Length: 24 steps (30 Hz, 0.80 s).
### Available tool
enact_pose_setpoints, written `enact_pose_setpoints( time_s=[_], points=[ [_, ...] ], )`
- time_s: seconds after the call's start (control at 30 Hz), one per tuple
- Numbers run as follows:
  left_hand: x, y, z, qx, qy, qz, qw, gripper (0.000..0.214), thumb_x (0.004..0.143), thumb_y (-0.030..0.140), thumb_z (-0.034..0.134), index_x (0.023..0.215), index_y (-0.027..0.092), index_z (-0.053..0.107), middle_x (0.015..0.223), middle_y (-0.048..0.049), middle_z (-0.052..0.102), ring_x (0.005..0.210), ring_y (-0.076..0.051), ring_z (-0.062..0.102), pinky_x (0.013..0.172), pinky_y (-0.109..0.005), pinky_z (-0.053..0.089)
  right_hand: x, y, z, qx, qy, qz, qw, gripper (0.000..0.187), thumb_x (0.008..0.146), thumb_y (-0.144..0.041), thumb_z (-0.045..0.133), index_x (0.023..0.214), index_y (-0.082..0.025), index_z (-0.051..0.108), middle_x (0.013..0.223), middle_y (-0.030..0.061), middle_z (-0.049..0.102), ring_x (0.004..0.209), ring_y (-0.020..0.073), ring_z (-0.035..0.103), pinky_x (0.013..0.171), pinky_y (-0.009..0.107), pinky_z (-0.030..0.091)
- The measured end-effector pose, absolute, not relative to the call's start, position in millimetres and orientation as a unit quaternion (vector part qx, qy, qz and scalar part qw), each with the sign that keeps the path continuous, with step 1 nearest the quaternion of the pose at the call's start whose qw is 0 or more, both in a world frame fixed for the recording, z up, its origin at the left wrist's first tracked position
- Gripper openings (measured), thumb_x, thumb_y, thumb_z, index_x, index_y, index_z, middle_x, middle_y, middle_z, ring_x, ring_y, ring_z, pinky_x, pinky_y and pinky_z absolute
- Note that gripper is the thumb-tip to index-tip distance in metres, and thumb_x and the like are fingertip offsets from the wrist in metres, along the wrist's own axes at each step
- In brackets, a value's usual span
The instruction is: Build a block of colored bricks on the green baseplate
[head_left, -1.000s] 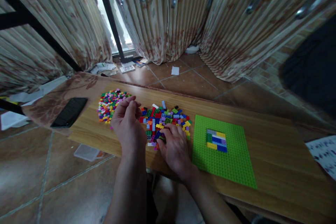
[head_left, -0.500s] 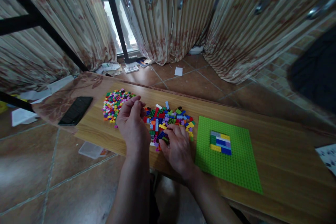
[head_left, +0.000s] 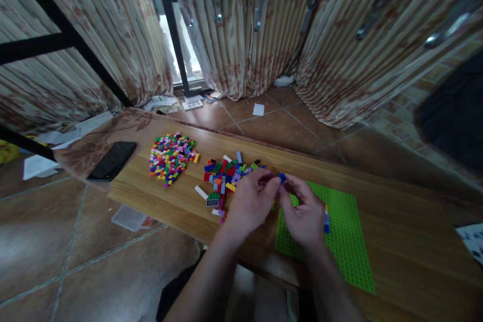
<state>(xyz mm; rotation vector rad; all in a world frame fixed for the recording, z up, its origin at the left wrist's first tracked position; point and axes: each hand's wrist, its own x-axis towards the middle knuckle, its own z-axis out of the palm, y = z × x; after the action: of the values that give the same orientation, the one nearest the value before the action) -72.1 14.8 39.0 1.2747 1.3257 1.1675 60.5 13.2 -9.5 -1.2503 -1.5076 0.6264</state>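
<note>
Between the fingertips of my left hand and my right hand is a small blue toy brick; both hands pinch it. They meet over the left edge of a green studded baseplate. My right hand hides most of the bricks set on that plate, leaving a blue one showing at its side. Left of my hands lies a loose pile of larger mixed bricks, among them a dark green brick and a white brick. My left hand covers part of this pile.
A heap of tiny coloured bricks sits farther left on the wooden board. Beyond it a black phone rests on the patterned cloth. A clear plastic box lies on the floor. Striped curtains hang behind.
My left hand has moved right from beside the tiny-brick heap, and my right hand has left the pile towards the baseplate. They now meet on a blue brick. The view has shifted slightly.
</note>
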Motion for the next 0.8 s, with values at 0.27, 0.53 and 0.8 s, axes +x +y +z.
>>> enact_pose_setpoints(
  time_s=[0.27,0.53,0.8],
  points=[
    [-22.6,14.2,22.0,0.371,0.476,0.563,0.565,0.014,0.083,0.020,0.054,0.088,0.015,0.065,0.085,-0.0044,0.069,0.072,-0.012,0.061,0.067,-0.022,0.049,85.6,7.2,-2.5,-0.528,-0.595,0.295,0.530,0.035,0.083,-0.034,0.065,0.116,-0.023,0.064,0.107,0.0071,0.072,0.096,0.0208,0.068,0.087,0.039,0.055],
    [5.5,6.3,14.0,0.253,0.487,0.576,0.605,0.015,0.084,0.016,0.052,0.097,0.016,0.058,0.090,-0.0043,0.066,0.080,-0.012,0.063,0.072,-0.023,0.051,95.7,2.0,1.5,-0.522,-0.525,0.449,0.501,0.029,0.085,-0.043,0.061,0.104,-0.022,0.070,0.100,0.0059,0.074,0.088,0.0203,0.069,0.082,0.037,0.055],
    [-11.1,28.9,20.6,0.348,0.531,0.551,0.541,0.012,0.079,0.017,0.057,0.091,0.015,0.061,0.072,-0.0005,0.064,0.065,-0.011,0.060,0.060,-0.022,0.048,139.1,11.8,4.8,-0.600,-0.511,0.308,0.533,0.029,0.081,-0.040,0.064,0.101,-0.020,0.071,0.099,0.0072,0.074,0.089,0.0217,0.067,0.083,0.039,0.052]
  ],
)
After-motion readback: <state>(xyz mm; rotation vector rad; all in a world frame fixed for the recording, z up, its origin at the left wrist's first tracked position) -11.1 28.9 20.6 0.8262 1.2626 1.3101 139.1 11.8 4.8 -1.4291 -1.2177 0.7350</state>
